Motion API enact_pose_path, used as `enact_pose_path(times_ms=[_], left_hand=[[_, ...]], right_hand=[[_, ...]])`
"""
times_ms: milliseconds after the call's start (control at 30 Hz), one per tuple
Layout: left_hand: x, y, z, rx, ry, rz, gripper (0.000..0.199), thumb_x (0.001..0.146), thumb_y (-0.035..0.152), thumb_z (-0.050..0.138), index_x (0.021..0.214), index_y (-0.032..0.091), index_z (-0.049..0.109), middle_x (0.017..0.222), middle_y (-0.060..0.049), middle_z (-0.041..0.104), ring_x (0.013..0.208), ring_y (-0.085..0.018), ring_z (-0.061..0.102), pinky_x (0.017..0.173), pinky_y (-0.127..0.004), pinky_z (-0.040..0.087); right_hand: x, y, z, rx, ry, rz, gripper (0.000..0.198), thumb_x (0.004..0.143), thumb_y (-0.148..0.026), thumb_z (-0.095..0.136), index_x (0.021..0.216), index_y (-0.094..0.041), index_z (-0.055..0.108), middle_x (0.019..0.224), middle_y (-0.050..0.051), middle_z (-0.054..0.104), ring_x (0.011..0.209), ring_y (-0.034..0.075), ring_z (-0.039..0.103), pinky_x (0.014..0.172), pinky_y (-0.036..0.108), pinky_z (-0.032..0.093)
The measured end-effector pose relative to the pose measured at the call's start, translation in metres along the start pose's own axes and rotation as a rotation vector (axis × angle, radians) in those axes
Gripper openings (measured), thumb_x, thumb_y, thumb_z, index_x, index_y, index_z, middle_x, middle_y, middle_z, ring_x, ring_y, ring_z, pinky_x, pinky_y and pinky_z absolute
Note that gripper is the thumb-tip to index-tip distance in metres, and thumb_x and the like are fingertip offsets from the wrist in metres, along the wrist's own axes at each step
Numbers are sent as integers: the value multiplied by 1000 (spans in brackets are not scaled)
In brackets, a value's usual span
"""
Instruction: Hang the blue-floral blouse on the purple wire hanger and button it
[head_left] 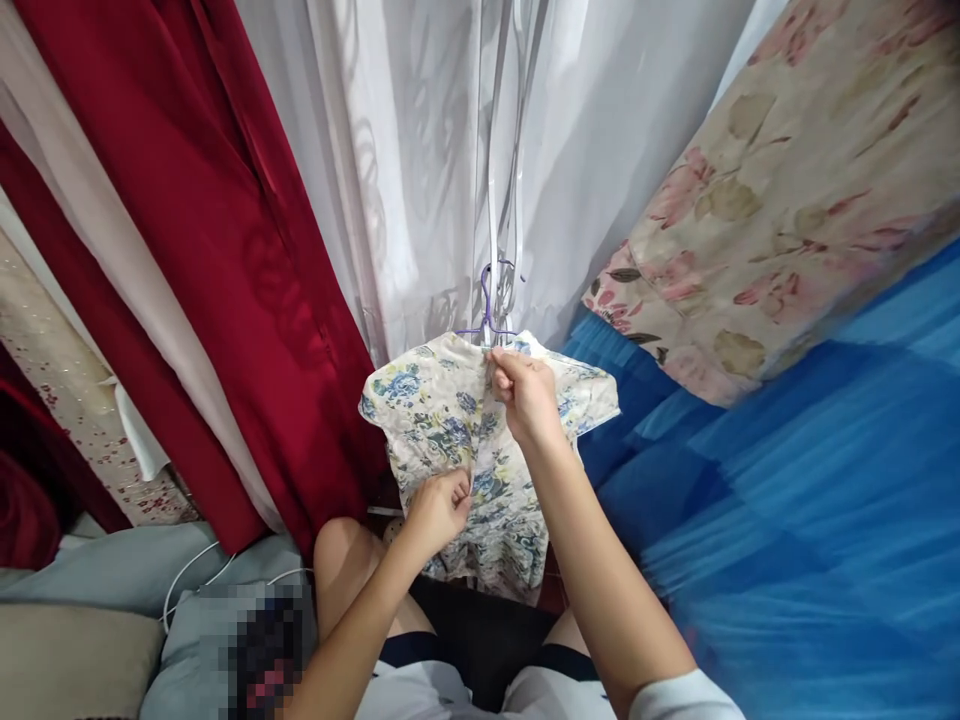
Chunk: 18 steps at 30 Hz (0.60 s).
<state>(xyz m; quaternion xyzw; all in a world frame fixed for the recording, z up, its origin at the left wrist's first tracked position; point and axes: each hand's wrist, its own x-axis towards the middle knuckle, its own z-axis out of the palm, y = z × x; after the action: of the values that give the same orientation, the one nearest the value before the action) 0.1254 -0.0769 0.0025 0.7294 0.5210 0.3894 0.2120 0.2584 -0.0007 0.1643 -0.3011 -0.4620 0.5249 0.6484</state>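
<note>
A small white dress with blue and yellow flowers hangs on a purple hanger in front of me. Its sleeves are short, and a seam or opening runs down its middle. At the neckline, the fingers of my right hand are pinched on the fabric at the top of that seam. Lower down, my left hand is closed on the fabric beside the same line. Whether a zipper lies under my fingers is too small to tell. White straps hold the hanger from above.
White curtains fall behind the dress. Dark red cloth hangs on the left. Pink-flowered fabric and a blue tulle skirt fill the right. Cushions with a white cable lie at lower left, beside a pixelated patch.
</note>
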Motion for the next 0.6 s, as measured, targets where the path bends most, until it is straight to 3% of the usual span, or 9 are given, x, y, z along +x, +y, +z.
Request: enact_pose_path(times_ms=[67, 167, 200, 333, 433, 533, 600], left_hand=[[12, 13, -15, -83, 106, 55, 14, 84, 17, 59, 96, 22, 63, 77, -1, 65, 73, -16, 62, 72, -26, 47], [43, 45, -47, -160, 362, 187, 34, 93, 27, 54, 127, 23, 56, 82, -3, 65, 78, -17, 63, 81, -29, 49], [57, 57, -57, -157, 392, 253, 34, 96, 28, 51, 130, 24, 55, 84, -3, 66, 78, -16, 62, 81, -29, 49], [104, 90, -81, 28, 328, 474, 20, 97, 29, 49, 104, 22, 67, 90, -4, 68, 82, -16, 62, 79, -29, 47], [120, 99, -85, 114, 351, 538, 20, 97, 29, 51, 88, 19, 66, 83, -4, 67, 80, -17, 62, 78, -28, 46], [124, 92, -98, 25, 517, 461, 19, 96, 30, 52, 89, 18, 65, 79, -3, 66, 76, -16, 62, 76, -27, 47], [126, 72, -115, -110, 692, 363, 19, 95, 32, 53, 89, 18, 64, 77, -2, 65, 75, -15, 62, 74, -25, 47]], right_hand=[[-9, 2, -5, -44, -14, -15, 21, 74, -35, 70, 73, -16, 61, 45, -8, 39, 39, 5, 28, 40, 22, 17], [-22, 3, -12, -155, -29, -66, 21, 78, -34, 68, 71, -17, 58, 44, -7, 41, 40, 6, 30, 42, 22, 21], [-25, 3, -13, -191, -42, -90, 22, 79, -35, 67, 70, -18, 57, 44, -7, 42, 40, 6, 30, 42, 22, 22], [-22, 3, -19, -298, -95, -147, 27, 81, -39, 66, 69, -18, 53, 45, -7, 41, 41, 7, 31, 44, 22, 22], [-12, 16, -26, -386, -61, -151, 28, 79, -40, 66, 67, -19, 51, 45, -9, 35, 41, 6, 25, 44, 22, 17], [-9, 36, -36, -489, -34, -132, 28, 77, -38, 65, 62, -19, 50, 45, -8, 37, 41, 6, 26, 45, 23, 18], [-15, 47, -42, -512, -52, -94, 28, 76, -37, 64, 60, -20, 49, 46, -7, 37, 42, 7, 27, 45, 23, 18]])
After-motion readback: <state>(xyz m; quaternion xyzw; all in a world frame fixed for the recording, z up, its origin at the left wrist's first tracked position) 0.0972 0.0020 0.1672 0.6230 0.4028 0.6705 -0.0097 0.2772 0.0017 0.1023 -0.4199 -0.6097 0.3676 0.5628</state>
